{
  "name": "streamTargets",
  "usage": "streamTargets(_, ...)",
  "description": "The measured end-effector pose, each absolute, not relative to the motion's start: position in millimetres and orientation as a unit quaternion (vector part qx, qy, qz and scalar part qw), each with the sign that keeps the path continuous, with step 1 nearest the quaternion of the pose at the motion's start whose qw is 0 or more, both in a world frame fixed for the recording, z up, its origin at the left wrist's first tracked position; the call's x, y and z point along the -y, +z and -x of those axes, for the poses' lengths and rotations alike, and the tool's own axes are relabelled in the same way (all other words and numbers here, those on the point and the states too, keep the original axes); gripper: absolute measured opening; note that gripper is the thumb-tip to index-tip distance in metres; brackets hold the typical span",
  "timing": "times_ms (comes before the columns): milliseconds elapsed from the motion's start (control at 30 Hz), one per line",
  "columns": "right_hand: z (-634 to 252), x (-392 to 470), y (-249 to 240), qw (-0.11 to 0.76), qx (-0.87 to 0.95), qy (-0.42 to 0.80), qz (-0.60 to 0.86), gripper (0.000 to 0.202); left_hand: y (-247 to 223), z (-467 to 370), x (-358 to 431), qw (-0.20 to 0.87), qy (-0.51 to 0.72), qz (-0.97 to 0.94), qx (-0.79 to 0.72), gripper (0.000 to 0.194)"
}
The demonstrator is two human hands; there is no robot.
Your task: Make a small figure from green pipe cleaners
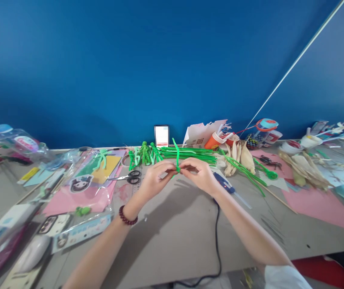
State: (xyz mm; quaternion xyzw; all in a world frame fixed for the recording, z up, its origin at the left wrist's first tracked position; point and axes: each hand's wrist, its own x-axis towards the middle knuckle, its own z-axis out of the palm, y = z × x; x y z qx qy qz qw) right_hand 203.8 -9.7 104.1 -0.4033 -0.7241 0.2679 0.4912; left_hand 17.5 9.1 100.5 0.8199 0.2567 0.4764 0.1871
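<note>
A green pipe cleaner piece stands upright between my hands, its lower end bunched at my fingertips. My left hand, with a dark red bead bracelet at the wrist, pinches it from the left. From the right, my right hand pinches the same piece, fingertips nearly touching the left ones. Behind them lies a bundle of long green pipe cleaners. Several twisted green figures stand or lean just left of the bundle. Black-handled scissors rest left of my left hand.
A blue glue gun with a black cable lies by my right forearm. Pink paper and a phone are at left. An upright phone leans on the blue wall. Orange cups and dried husks stand right.
</note>
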Motion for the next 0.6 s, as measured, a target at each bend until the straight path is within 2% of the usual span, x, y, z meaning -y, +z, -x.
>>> streamTargets(133,-203.4,7.7,100.6,0.502,0.724,0.251,0.401,0.01,97.5,-19.6,-8.4,0.211,0.479,-0.808,-0.272,0.006)
streamTargets(367,-197.1,9.2,94.6,0.502,0.749,0.107,0.418,0.013,91.9,-28.2,-3.1,0.243,0.512,-0.77,-0.294,0.007)
streamTargets(467,-196.3,8.9,91.3,0.509,0.744,0.092,0.422,0.013,88.6,-29.9,-2.7,0.26,0.521,-0.755,-0.301,0.007)
streamTargets(600,-196.4,7.2,89.2,0.521,0.728,0.138,0.423,0.015,84.0,-30.9,-6.9,0.379,0.544,-0.677,-0.319,0.014)
